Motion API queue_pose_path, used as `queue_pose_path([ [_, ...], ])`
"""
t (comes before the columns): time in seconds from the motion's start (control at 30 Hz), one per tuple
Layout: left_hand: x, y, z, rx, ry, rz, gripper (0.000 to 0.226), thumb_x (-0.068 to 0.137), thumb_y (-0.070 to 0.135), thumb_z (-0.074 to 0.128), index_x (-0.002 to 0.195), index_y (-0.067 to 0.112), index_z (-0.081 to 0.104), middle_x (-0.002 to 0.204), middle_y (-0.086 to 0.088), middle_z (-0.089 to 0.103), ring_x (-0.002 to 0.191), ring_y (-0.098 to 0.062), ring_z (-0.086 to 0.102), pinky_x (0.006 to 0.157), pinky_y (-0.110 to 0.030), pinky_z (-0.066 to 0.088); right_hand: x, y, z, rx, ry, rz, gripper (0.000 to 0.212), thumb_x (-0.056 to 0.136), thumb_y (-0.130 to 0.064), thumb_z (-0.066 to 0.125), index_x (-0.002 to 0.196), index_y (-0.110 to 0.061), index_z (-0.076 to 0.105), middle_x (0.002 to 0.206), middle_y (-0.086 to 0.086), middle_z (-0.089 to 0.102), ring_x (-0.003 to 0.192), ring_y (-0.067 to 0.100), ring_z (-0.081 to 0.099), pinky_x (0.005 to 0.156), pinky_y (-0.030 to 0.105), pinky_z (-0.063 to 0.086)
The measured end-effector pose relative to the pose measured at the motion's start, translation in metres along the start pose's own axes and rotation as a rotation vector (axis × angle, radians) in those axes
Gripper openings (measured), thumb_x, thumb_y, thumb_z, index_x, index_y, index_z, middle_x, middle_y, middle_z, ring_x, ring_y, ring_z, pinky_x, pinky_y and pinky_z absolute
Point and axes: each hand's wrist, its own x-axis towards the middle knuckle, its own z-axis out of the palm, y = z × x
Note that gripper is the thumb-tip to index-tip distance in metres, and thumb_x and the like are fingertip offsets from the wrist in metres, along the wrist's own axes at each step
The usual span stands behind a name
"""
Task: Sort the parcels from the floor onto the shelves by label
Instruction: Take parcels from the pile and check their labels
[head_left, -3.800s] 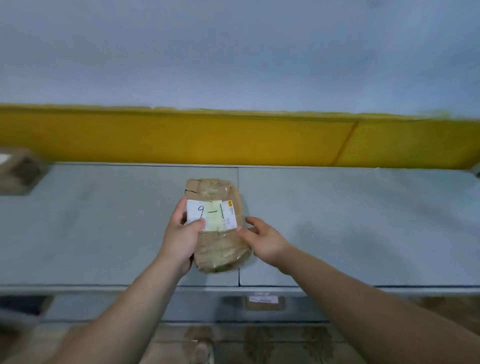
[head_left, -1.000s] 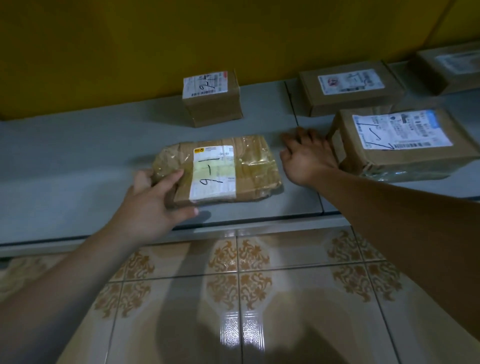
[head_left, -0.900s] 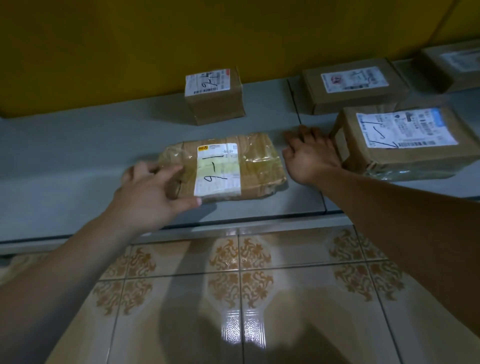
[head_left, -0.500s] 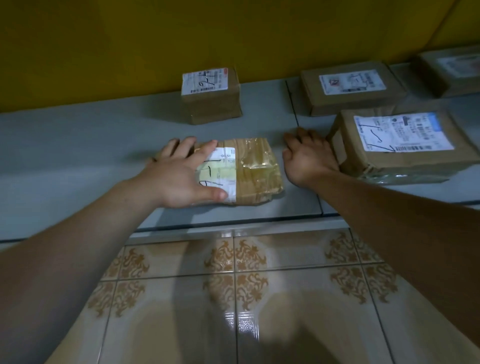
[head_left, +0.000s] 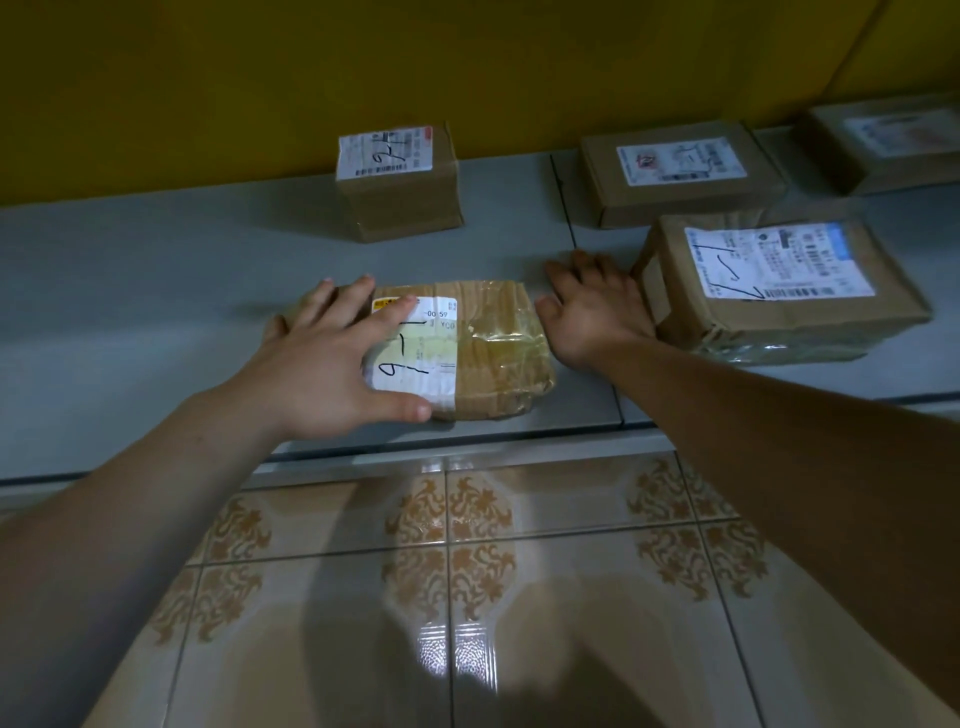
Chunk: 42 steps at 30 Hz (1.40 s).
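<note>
The taped brown parcel (head_left: 493, 353) lies flat on the low grey shelf (head_left: 156, 291), close to its front edge, with its white label facing up and "9-1" written on it by hand. The person's left hand (head_left: 332, 364) rests on the parcel's left half with its fingers spread and straight across the label. Its thumb runs along the near edge, pressing rather than gripping. The right hand (head_left: 592, 312) lies palm down on the shelf, fingers straight and holding nothing, between the parcel and a large cardboard box (head_left: 779, 291) to the right. Its thumb comes very near the parcel's right edge, though in this dim light I can't tell whether it touches.

Further back against the yellow wall (head_left: 311, 78) stands a small box (head_left: 400, 192) with a handwritten label. A flatter box (head_left: 675, 176) sits to the right of it, and another box (head_left: 893, 145) at the far right. Patterned glossy floor tiles (head_left: 467, 597) lie below the shelf.
</note>
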Motion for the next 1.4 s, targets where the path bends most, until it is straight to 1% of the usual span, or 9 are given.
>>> queue_pose_path([
  [0.13,0.002,-0.001,-0.001,-0.024,0.002,0.007,0.122,0.037,0.096,0.027,0.147,0.055,-0.005,0.161,0.015,-0.016,0.147,-0.016,-0.017,0.116,-0.057,0.004,0.000,0.000,0.000,0.006,0.000,0.003,0.056,0.102,-0.045,0.028,0.154,-0.025,0.026,0.164,0.008,0.015,0.150,0.029,0.011,0.118,0.044,0.012],
  [0.3,0.002,-0.001,-0.008,-0.041,-0.046,0.009,0.116,0.051,0.094,0.049,0.149,0.053,0.001,0.161,0.014,-0.016,0.148,-0.016,-0.017,0.116,-0.058,0.002,-0.007,-0.001,-0.004,0.005,-0.022,-0.006,0.059,0.100,-0.048,0.026,0.153,-0.022,0.028,0.162,0.010,0.020,0.148,0.030,0.015,0.119,0.044,0.014],
  [0.4,-0.007,-0.005,-0.025,-0.113,-0.091,-0.006,0.105,0.062,0.087,0.052,0.151,0.047,0.013,0.163,0.010,-0.005,0.150,-0.016,-0.006,0.119,-0.055,0.005,-0.033,-0.008,-0.018,0.027,-0.183,0.025,0.058,0.100,-0.044,0.035,0.154,-0.023,0.024,0.162,0.010,0.017,0.149,0.030,0.012,0.121,0.048,0.016],
  [0.5,-0.034,-0.005,-0.053,-0.260,-0.108,-0.012,0.104,0.060,0.085,0.052,0.149,0.037,0.031,0.161,0.005,0.018,0.148,-0.014,0.011,0.121,-0.042,0.016,-0.074,-0.018,-0.054,0.082,-0.358,0.089,0.057,0.098,-0.032,0.053,0.150,-0.020,0.033,0.155,0.011,0.029,0.144,0.030,0.025,0.115,0.049,0.032],
  [0.67,-0.118,0.015,-0.136,-0.294,-0.167,-0.016,0.068,0.088,0.047,0.064,0.147,0.026,0.039,0.155,0.001,0.035,0.141,-0.017,0.032,0.112,-0.026,0.026,-0.133,-0.044,-0.165,0.058,-0.427,0.140,0.054,0.101,-0.041,0.045,0.148,-0.016,0.037,0.151,0.012,0.040,0.139,0.032,0.035,0.111,0.043,0.035],
  [0.87,-0.236,0.038,-0.264,-0.300,-0.215,0.022,0.059,0.092,0.044,0.059,0.146,0.026,0.042,0.153,0.001,0.038,0.138,-0.017,0.037,0.112,-0.026,0.028,-0.202,-0.101,-0.347,0.084,-0.461,0.164,0.046,0.101,-0.041,0.042,0.140,-0.017,0.043,0.137,0.014,0.052,0.123,0.031,0.049,0.097,0.040,0.045],
  [1.03,-0.348,0.050,-0.378,-0.389,-0.139,0.014,0.057,0.093,0.041,0.060,0.145,0.025,0.043,0.152,0.003,0.039,0.138,-0.014,0.037,0.109,-0.022,0.026,-0.275,-0.165,-0.491,0.151,-0.457,0.127,0.049,0.101,-0.042,0.043,0.145,-0.019,0.041,0.141,0.011,0.051,0.126,0.029,0.050,0.102,0.042,0.044],
  [1.2,-0.448,0.045,-0.458,-0.437,-0.004,-0.106,0.058,0.093,0.041,0.059,0.146,0.027,0.040,0.154,0.001,0.036,0.141,-0.015,0.033,0.110,-0.025,0.025,-0.318,-0.224,-0.588,0.108,-0.433,-0.123,0.058,0.102,-0.048,0.040,0.151,-0.019,0.034,0.156,0.007,0.037,0.141,0.026,0.035,0.113,0.040,0.032],
  [1.4,-0.552,0.038,-0.538,-0.309,0.191,-0.201,0.061,0.095,0.047,0.055,0.149,0.027,0.035,0.156,0.006,0.031,0.143,-0.012,0.028,0.112,-0.026,0.024,-0.329,-0.310,-0.689,0.018,-0.294,-0.432,0.060,0.100,-0.052,0.041,0.150,-0.019,0.036,0.154,0.008,0.040,0.138,0.029,0.039,0.113,0.043,0.035],
])
